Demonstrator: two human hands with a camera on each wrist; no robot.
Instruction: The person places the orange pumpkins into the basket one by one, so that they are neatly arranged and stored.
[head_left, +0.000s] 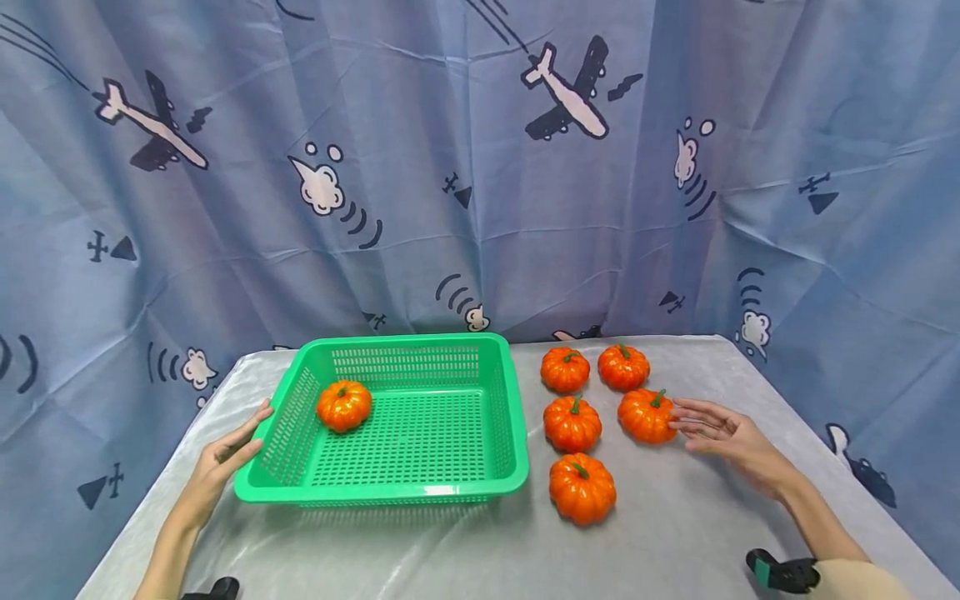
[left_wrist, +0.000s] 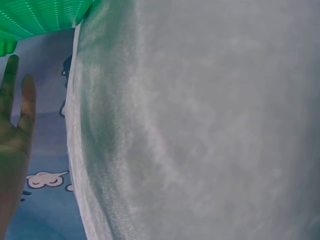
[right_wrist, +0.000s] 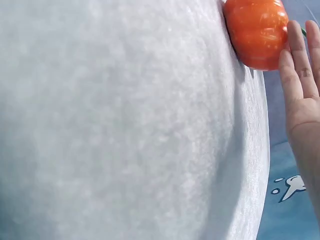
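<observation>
A green plastic basket (head_left: 390,492) stands on the left half of the table, with one small orange pumpkin (head_left: 344,406) inside near its left wall. My left hand (head_left: 217,462) is at the basket's left rim, fingers extended and fingertips right at the edge. In the left wrist view the basket (left_wrist: 42,17) shows above the straight fingers of that hand (left_wrist: 17,107). On the right, my right hand (head_left: 738,437) has its fingers loosely extended beside a pumpkin (head_left: 647,416), fingertips at its right side. The right wrist view shows the same pumpkin (right_wrist: 257,32) by the fingertips.
Between basket and right hand lie more pumpkins: one at the front (head_left: 582,489), one behind it (head_left: 572,424), and two at the back, left (head_left: 565,370) and right (head_left: 623,367). A pale cloth covers the table (head_left: 690,517). Behind hangs a blue airplane-print curtain (head_left: 420,208).
</observation>
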